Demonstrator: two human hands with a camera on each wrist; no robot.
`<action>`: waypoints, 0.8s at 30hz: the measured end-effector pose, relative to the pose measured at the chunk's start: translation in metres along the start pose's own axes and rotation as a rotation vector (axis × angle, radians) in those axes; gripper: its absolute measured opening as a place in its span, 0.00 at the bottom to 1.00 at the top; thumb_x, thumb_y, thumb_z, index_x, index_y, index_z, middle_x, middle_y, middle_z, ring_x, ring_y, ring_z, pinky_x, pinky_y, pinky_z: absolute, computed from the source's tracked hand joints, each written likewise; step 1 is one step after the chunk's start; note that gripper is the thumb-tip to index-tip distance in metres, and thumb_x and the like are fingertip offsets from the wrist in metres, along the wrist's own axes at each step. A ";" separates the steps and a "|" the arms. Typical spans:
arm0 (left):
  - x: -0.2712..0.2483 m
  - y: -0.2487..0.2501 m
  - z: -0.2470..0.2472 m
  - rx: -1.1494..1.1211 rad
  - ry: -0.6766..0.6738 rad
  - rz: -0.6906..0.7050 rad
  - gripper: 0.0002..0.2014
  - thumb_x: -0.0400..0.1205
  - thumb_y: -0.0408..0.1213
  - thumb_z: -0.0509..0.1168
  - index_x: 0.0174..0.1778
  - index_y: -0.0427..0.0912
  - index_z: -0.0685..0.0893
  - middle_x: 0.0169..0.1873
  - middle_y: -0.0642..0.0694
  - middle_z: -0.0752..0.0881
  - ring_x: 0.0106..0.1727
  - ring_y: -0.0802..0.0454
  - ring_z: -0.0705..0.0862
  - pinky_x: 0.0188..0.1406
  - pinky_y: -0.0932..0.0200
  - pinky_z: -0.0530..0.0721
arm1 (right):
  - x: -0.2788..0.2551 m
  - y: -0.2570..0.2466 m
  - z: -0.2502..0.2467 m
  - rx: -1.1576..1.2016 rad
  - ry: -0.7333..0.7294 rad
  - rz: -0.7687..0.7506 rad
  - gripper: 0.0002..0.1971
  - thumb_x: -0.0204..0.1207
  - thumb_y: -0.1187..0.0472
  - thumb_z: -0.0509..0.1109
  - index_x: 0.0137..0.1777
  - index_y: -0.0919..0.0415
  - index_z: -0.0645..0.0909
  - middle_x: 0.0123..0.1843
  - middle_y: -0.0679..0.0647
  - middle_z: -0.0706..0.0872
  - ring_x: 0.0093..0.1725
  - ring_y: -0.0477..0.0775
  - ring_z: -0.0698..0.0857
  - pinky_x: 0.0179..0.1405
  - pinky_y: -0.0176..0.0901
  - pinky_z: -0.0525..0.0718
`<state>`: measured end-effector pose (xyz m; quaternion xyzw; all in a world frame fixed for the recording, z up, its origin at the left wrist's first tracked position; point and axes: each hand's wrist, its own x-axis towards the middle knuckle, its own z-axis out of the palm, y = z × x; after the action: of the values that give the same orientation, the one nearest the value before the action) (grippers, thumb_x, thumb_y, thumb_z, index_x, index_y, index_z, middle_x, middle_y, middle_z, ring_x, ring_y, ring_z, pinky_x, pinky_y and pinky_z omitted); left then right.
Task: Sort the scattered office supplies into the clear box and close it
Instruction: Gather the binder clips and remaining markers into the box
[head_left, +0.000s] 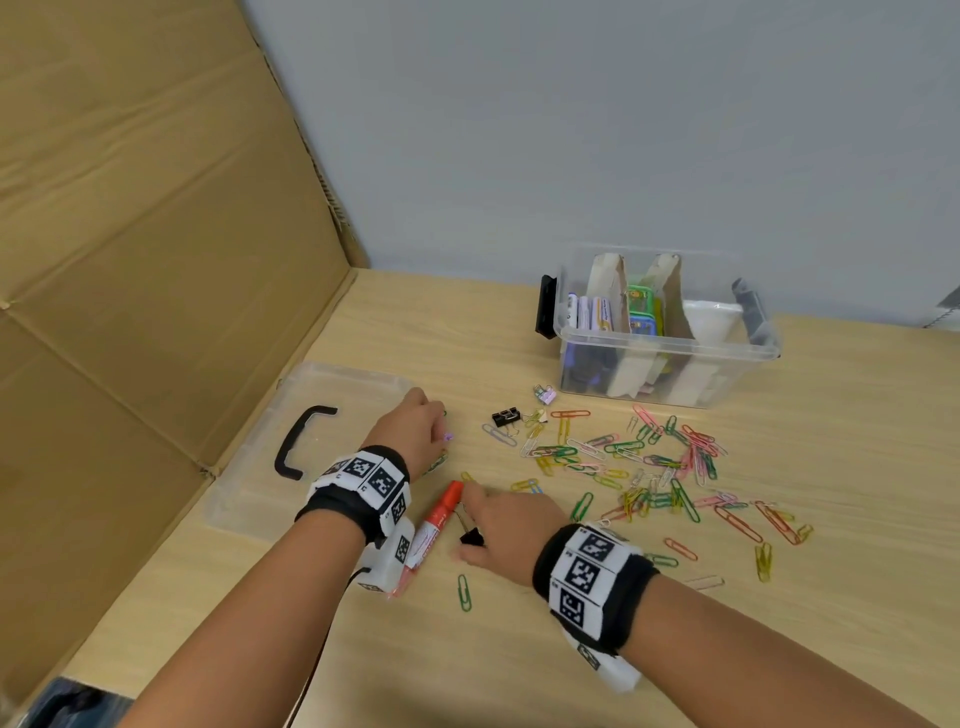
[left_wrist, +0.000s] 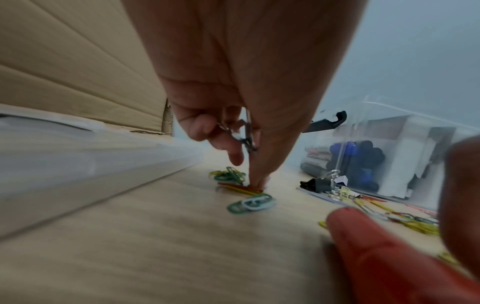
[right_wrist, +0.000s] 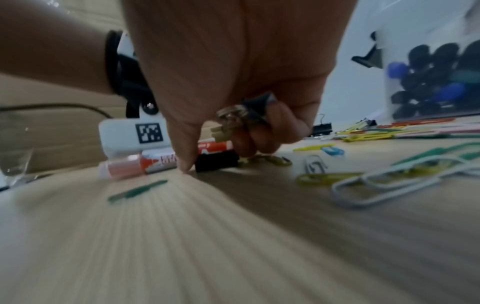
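We see both hands low on the wooden counter (head_left: 363, 649). The left hand (head_left: 413, 431) is beside the right edge of the clear lid (head_left: 322, 384), which lies flat at left with its black handle (head_left: 298, 441) up; in the left wrist view its fingers curl round small metal clips (left_wrist: 242, 133), too blurred for us to name, while one fingertip (left_wrist: 257, 181) presses down on a red and yellow paper clip pair (left_wrist: 239, 189). The right hand (head_left: 506, 530) sits just right of the red marker (head_left: 439, 519), whose near end is hidden under the left wrist band. In the right wrist view this hand grips a bunch of small clips (right_wrist: 241, 121), partly covered by the fingers, and a black binder clip (right_wrist: 217, 162) lies on the counter at its thumb tip; we cannot tell whether they touch. The clear box (head_left: 665, 332) stands open at far right, with cardboard dividers and pens inside; its contents are hazy through the wall. Loose coloured paper clips (head_left: 649, 467) spread between the box and the hands, with another black binder clip (head_left: 505, 417) and a pale one (head_left: 544, 394) near the box. A cardboard sheet (head_left: 156, 260) stands at left.
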<state>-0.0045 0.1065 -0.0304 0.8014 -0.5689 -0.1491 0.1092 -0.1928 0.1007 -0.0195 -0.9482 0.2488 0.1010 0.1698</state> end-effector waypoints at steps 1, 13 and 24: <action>-0.001 0.000 0.000 -0.020 0.007 0.015 0.07 0.80 0.38 0.67 0.38 0.43 0.77 0.47 0.48 0.74 0.41 0.44 0.82 0.45 0.52 0.83 | 0.001 -0.001 0.003 -0.012 0.006 0.011 0.25 0.80 0.44 0.60 0.68 0.61 0.64 0.55 0.58 0.84 0.48 0.62 0.85 0.36 0.47 0.72; 0.007 0.000 -0.009 -0.164 -0.102 -0.038 0.10 0.75 0.38 0.73 0.49 0.45 0.80 0.47 0.50 0.82 0.48 0.50 0.81 0.50 0.56 0.80 | -0.027 0.036 0.000 0.389 0.003 0.142 0.13 0.76 0.42 0.62 0.52 0.51 0.74 0.38 0.50 0.81 0.32 0.50 0.76 0.37 0.44 0.75; -0.007 0.008 -0.011 -0.207 -0.008 -0.024 0.10 0.77 0.34 0.67 0.33 0.50 0.74 0.44 0.50 0.85 0.48 0.49 0.84 0.50 0.53 0.82 | -0.009 0.063 -0.030 1.328 0.100 0.249 0.09 0.77 0.66 0.52 0.38 0.60 0.71 0.34 0.56 0.80 0.23 0.50 0.70 0.18 0.32 0.64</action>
<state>-0.0093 0.1108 -0.0163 0.7920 -0.5412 -0.2116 0.1873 -0.2288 0.0416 -0.0064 -0.6105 0.3731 -0.0987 0.6916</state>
